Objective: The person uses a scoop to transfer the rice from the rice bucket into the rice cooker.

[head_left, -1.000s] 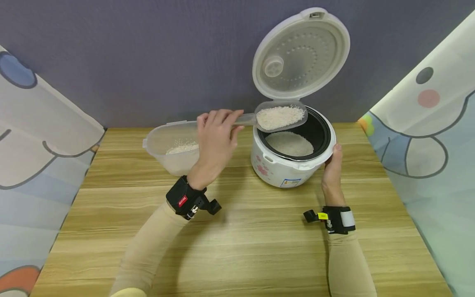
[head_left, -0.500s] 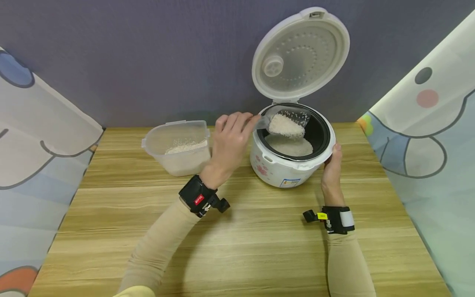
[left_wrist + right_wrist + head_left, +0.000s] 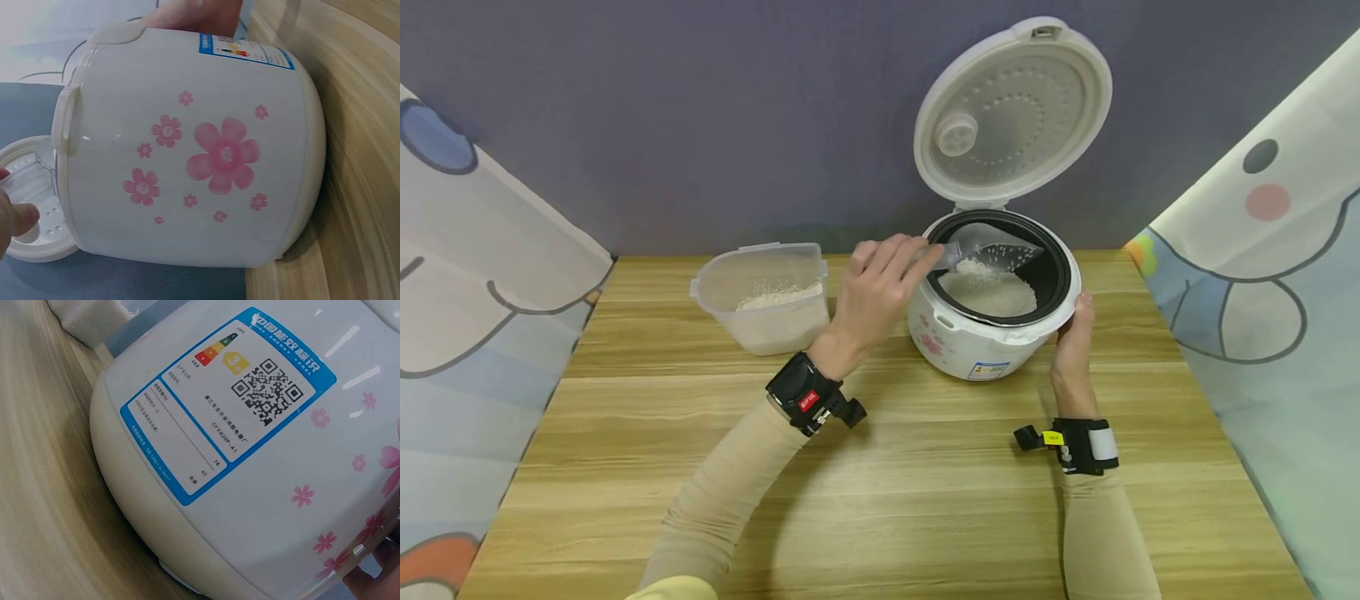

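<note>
My left hand (image 3: 880,287) pinches the handle of a clear plastic scoop (image 3: 988,240), tilted over the open rice cooker (image 3: 947,354). Some grains cling inside the scoop, and a small heap of white rice lies at its lower side, above the rice (image 3: 996,296) in the black inner pot (image 3: 1051,275). In the left wrist view the scoop handle (image 3: 28,182) shows beside the thumb. My right hand (image 3: 1075,354) rests against the cooker's right side, its thumb and fingers laid along the white wall, partly hidden by it. The flowered cooker stands upright on the table.
Left of the cooker stands a translucent plastic container (image 3: 760,287) partly filled with rice. The cooker's lid (image 3: 1015,108) is raised in front of the grey back wall (image 3: 700,125). Cartoon-printed sheets (image 3: 1285,275) border the wooden table (image 3: 917,500).
My left hand has moved right and turned the scoop from level to tilted. Most of its rice has slid out into the pot. The right hand stays against the cooker.
</note>
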`<move>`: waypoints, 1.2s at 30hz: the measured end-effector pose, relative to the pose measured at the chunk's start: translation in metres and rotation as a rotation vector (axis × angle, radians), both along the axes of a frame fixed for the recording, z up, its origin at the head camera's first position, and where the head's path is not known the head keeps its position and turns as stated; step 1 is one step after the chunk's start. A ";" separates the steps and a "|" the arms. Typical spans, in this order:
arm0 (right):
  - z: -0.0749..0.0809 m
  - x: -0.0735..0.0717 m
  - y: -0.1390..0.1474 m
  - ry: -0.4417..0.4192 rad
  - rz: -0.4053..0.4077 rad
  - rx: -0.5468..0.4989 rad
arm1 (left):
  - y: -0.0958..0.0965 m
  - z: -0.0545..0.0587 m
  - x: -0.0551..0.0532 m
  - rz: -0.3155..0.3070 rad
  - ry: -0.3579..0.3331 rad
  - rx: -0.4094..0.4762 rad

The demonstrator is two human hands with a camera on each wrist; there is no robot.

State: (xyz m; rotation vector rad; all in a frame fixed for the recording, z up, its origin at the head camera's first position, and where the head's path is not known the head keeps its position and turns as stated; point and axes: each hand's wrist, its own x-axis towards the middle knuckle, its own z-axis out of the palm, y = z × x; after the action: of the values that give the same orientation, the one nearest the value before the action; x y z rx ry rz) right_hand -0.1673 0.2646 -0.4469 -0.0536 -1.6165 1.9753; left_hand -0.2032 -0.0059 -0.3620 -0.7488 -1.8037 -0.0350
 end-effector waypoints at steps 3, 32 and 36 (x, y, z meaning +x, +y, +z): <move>-0.001 -0.001 0.001 0.004 0.003 0.005 | 0.000 -0.001 0.000 0.002 0.027 -0.018; -0.002 0.000 0.001 -0.006 0.015 -0.019 | -0.039 0.003 0.027 -0.180 -0.765 0.348; -0.002 0.001 0.001 -0.009 0.013 0.003 | -0.053 0.001 0.032 -0.191 -0.803 0.400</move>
State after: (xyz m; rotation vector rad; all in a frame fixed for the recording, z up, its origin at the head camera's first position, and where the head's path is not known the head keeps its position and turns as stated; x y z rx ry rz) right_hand -0.1668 0.2657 -0.4490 -0.0510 -1.6296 1.9848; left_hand -0.1713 -0.0584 -0.3613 -0.6528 -2.3526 -0.9066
